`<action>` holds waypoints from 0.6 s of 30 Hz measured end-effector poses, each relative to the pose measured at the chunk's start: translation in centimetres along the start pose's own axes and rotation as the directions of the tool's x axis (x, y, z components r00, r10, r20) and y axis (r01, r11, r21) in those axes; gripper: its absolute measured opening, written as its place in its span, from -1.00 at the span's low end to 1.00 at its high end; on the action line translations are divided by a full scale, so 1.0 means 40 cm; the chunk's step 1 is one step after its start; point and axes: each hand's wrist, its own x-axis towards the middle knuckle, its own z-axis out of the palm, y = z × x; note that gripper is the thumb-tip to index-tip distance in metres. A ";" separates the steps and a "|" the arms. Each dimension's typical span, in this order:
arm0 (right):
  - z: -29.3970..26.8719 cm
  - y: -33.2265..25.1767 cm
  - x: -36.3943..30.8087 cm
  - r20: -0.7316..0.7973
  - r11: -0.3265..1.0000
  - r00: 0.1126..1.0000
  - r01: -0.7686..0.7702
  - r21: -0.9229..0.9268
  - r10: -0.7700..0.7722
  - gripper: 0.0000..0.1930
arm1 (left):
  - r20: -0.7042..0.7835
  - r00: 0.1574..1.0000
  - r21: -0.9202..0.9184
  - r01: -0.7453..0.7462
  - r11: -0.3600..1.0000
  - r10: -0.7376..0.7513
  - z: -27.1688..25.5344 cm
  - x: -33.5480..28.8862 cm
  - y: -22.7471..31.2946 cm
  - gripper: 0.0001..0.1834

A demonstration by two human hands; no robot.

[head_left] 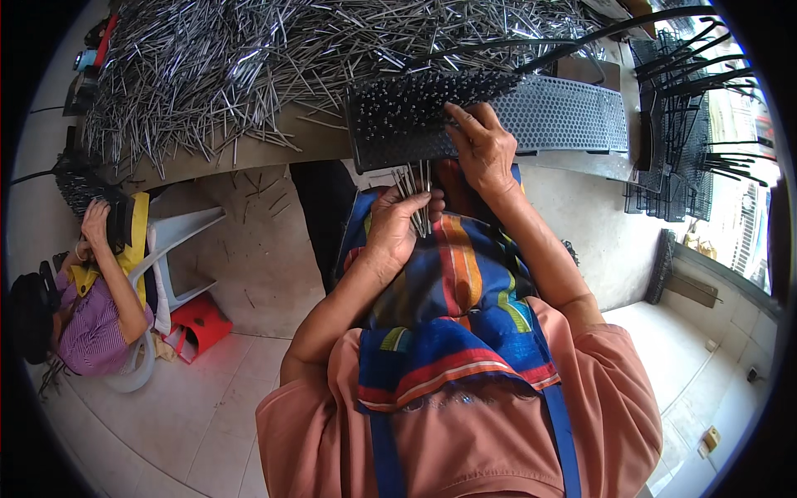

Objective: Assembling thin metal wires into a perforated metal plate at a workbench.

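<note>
My left hand (390,226) is closed around a small bundle of thin metal rods (422,199), held low in front of the table edge and over my striped apron (457,266). A long black perforated rack (569,112) lies across the table's front edge. Dark rod ends (407,104) stick up densely from its left part, while the holes to the right show bare. Over the border between the two parts, my right hand (488,158) has its thumb and index finger pinched at the rack. Whatever lies between those fingertips is too small to make out.
A large heap of loose metal rods (224,66) covers the table behind the rack. Black racks with long curved prongs (693,83) stand at the right. On the left, a co-worker's hand (95,220) touches a similar rack beside a white plastic chair (178,236) and a red bag (199,328).
</note>
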 end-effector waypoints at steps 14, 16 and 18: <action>0.008 -0.066 -0.059 0.726 0.368 0.607 -0.787 0.494 0.323 -0.95 | -0.016 0.997 0.016 -0.080 0.997 0.080 -0.014 -0.037 0.016 -0.83; 0.032 -0.063 -0.061 0.554 0.340 0.739 -0.671 0.659 0.383 -0.97 | -0.057 0.997 0.019 -0.042 0.999 0.043 -0.050 -0.044 0.029 -0.83; 0.041 -0.105 -0.034 0.469 0.353 0.793 -0.598 0.720 0.389 -0.99 | -0.102 0.995 0.015 -0.002 1.000 0.004 -0.088 -0.055 0.023 -0.82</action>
